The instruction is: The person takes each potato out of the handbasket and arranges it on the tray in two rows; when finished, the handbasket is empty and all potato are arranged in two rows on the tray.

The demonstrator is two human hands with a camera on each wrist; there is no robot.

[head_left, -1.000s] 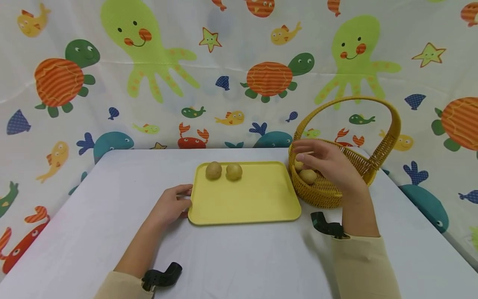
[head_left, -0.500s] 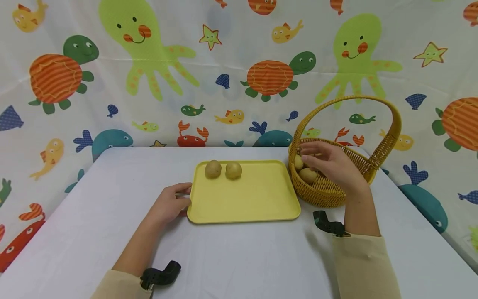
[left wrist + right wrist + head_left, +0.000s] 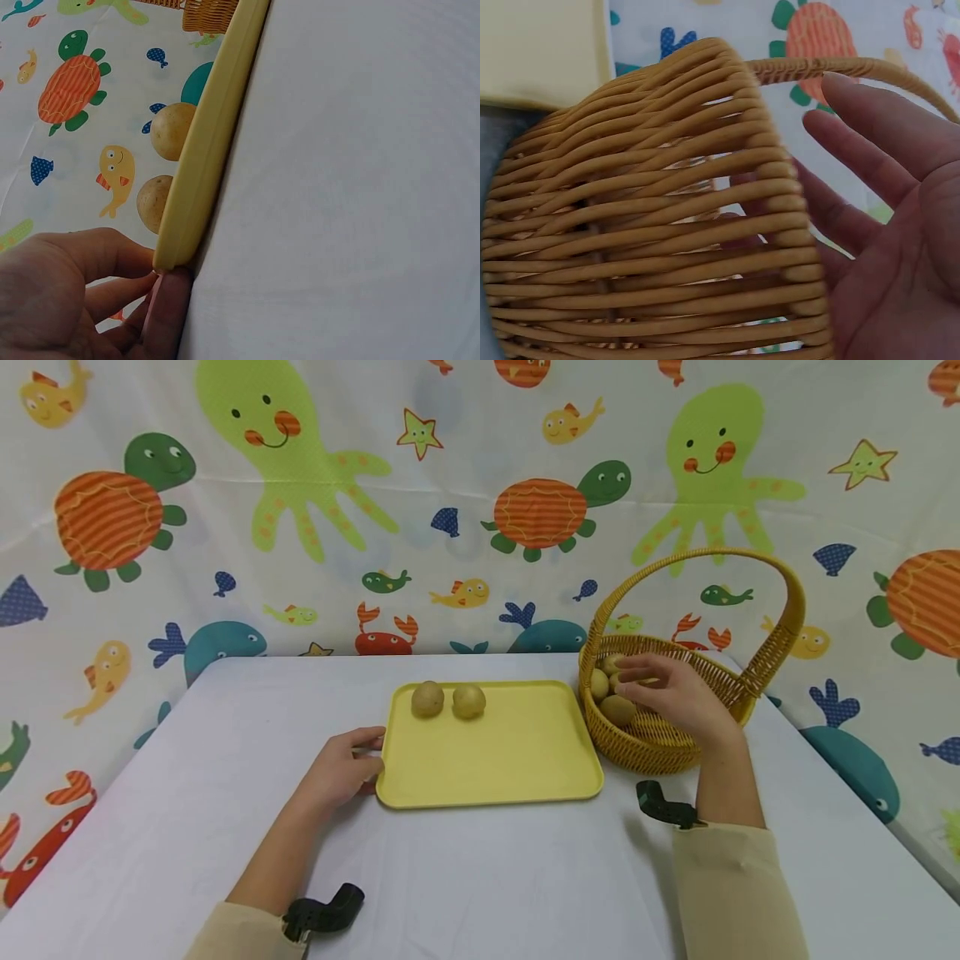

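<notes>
My left hand (image 3: 341,770) is at the left edge of a yellow tray (image 3: 495,756). In the left wrist view its thumb and a finger (image 3: 166,311) pinch the tray's corner. Two potatoes (image 3: 427,700) lie side by side at the tray's back left. To the right stands a wicker basket (image 3: 645,753) with a tall handle, holding several potatoes (image 3: 618,711) on its left side. Over the basket hovers my right hand (image 3: 678,693), its loosely bent fingers overlapping the potatoes. The right wrist view shows its thumb and fingers apart, some hidden behind the basket's wall.
The basket's handle (image 3: 697,553) arches up behind the right hand. Tray and basket stand close together on a white-covered table (image 3: 480,877). A cloth (image 3: 465,493) printed with sea animals hangs behind it. Each wrist carries a black camera mount (image 3: 322,914).
My right hand has shifted slightly right and lower over the basket, so more potatoes show there. My left hand and the tray stay put.
</notes>
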